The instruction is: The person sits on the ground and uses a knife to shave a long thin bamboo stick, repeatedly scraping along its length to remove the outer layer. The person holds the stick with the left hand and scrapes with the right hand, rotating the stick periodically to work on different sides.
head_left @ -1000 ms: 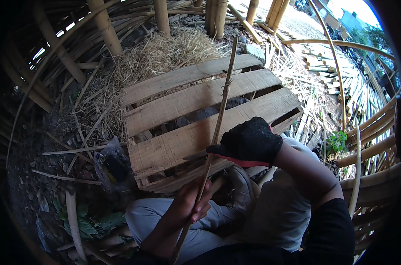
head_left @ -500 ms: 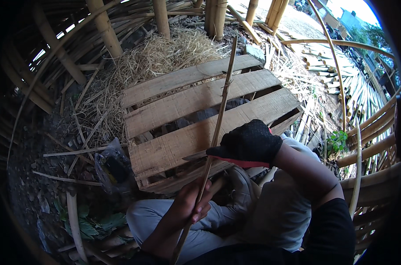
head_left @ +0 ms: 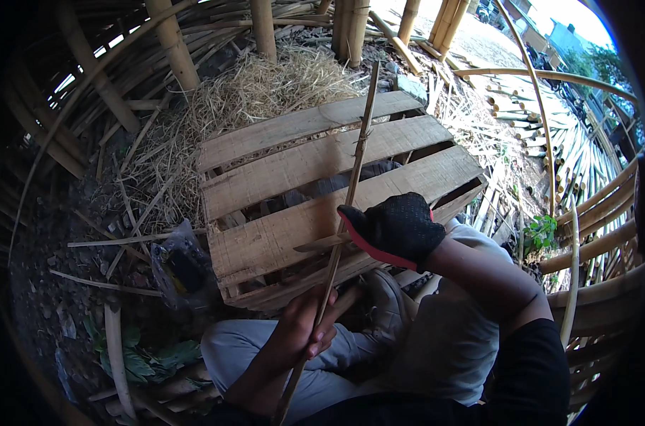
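My bare left hand [head_left: 306,323] is closed around the lower part of a long, thin bamboo strip [head_left: 358,157]. The strip slants up and away over a slatted wooden crate [head_left: 265,247], with a rough node partway along it. My right hand [head_left: 397,228], in a black and red glove, is closed on a knife whose handle the fingers hide. The knife's blade [head_left: 314,246] points left and lies across the strip, above my left hand. My right thumb is extended along the strip near the blade.
Dry straw shavings [head_left: 265,89] are heaped behind the crate. A clear plastic bag [head_left: 184,266] with something dark inside lies at its left. Bamboo posts [head_left: 262,32] stand at the back, and cut bamboo poles [head_left: 571,153] lie at the right. My bent legs [head_left: 436,341] are close below.
My right hand has shifted slightly and turned, its thumb now up along the strip and more of the red glove showing. The left hand keeps its hold.
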The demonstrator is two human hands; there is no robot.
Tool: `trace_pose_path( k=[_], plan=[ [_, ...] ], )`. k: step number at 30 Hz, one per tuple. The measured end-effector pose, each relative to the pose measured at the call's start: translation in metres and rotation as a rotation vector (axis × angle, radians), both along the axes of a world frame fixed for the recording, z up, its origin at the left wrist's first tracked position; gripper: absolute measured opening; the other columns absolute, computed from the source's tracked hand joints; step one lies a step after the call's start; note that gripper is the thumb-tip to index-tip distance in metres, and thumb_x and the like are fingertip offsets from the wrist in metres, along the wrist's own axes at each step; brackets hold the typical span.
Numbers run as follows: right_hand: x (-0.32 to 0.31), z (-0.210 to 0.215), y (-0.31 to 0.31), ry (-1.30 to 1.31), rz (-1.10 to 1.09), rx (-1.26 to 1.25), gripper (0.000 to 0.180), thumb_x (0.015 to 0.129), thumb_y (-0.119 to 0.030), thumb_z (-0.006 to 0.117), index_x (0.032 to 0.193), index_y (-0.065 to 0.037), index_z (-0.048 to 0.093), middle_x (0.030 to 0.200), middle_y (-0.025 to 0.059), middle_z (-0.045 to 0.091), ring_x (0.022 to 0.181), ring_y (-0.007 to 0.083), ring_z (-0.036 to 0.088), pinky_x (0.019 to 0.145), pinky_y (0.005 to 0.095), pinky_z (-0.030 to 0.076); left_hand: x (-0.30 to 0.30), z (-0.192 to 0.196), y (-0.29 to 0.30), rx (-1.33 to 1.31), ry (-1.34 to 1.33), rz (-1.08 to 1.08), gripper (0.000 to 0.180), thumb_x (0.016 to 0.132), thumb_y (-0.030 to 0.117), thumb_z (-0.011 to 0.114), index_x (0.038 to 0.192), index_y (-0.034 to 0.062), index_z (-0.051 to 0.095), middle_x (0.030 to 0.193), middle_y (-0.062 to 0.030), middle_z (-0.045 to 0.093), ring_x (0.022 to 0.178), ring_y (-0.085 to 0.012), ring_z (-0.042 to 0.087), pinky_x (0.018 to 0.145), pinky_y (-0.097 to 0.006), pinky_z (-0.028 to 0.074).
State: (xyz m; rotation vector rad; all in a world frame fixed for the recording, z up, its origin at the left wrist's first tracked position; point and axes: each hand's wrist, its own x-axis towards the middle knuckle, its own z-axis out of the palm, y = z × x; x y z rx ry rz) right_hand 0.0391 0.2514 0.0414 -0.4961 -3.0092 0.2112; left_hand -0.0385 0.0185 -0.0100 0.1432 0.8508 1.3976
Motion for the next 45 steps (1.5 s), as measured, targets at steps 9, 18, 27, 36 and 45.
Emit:
trace_pose_path(
  k=[9, 18, 27, 36, 45],
  plan=[
    [0.002, 0.011, 0.002, -0.196, -0.003, -0.044, 0.069, 0.107, -0.054, 0.032, 0.078, -0.012, 0.077, 0.066, 0.0186, 0.068, 0.063, 0.0387, 0.068, 0.062, 0.0471, 0.055, -0.002, -0.008, 0.0, 0.042, 0.041, -0.038, 0.034, 0.112, 0.04, 0.033, 0.106, 0.0094, 0.045, 0.054, -0.0004, 0.041, 0.035, -0.0088, 0.038, 0.034, -0.023, 0.033],
    [0.006, 0.007, -0.01, -0.165, -0.059, 0.016, 0.059, 0.106, -0.052, 0.036, 0.087, -0.015, 0.077, 0.062, 0.0186, 0.065, 0.057, 0.0392, 0.066, 0.056, 0.0483, 0.052, -0.003, -0.008, 0.0, 0.002, 0.065, -0.035, 0.035, 0.112, 0.042, 0.034, 0.106, 0.0085, 0.045, 0.054, -0.0001, 0.04, 0.035, -0.0087, 0.036, 0.034, -0.024, 0.031],
    [-0.013, 0.008, 0.022, -0.008, -0.213, 0.061, 0.065, 0.107, -0.048, 0.03, 0.079, -0.007, 0.073, 0.07, 0.0184, 0.069, 0.069, 0.0394, 0.07, 0.065, 0.0487, 0.056, 0.003, 0.004, -0.001, -0.039, 0.095, 0.006, 0.034, 0.112, 0.041, 0.035, 0.104, 0.0102, 0.046, 0.053, 0.0029, 0.038, 0.034, -0.006, 0.035, 0.034, -0.022, 0.028],
    [-0.001, 0.022, -0.017, -0.139, -0.141, -0.028, 0.064, 0.105, -0.05, 0.036, 0.076, -0.007, 0.074, 0.068, 0.0221, 0.067, 0.064, 0.0429, 0.068, 0.066, 0.0503, 0.055, 0.001, 0.003, -0.001, -0.014, 0.134, -0.025, 0.035, 0.112, 0.041, 0.032, 0.105, 0.0098, 0.046, 0.055, 0.0002, 0.041, 0.036, -0.0077, 0.037, 0.034, -0.023, 0.032],
    [-0.016, 0.018, 0.014, -0.073, -0.191, 0.107, 0.065, 0.108, -0.043, 0.03, 0.074, -0.004, 0.069, 0.076, 0.0212, 0.07, 0.071, 0.041, 0.069, 0.067, 0.0513, 0.056, 0.004, 0.007, -0.001, -0.03, 0.092, 0.024, 0.036, 0.112, 0.042, 0.033, 0.103, 0.0101, 0.046, 0.053, 0.0035, 0.037, 0.034, -0.0054, 0.034, 0.033, -0.021, 0.027]
  ],
)
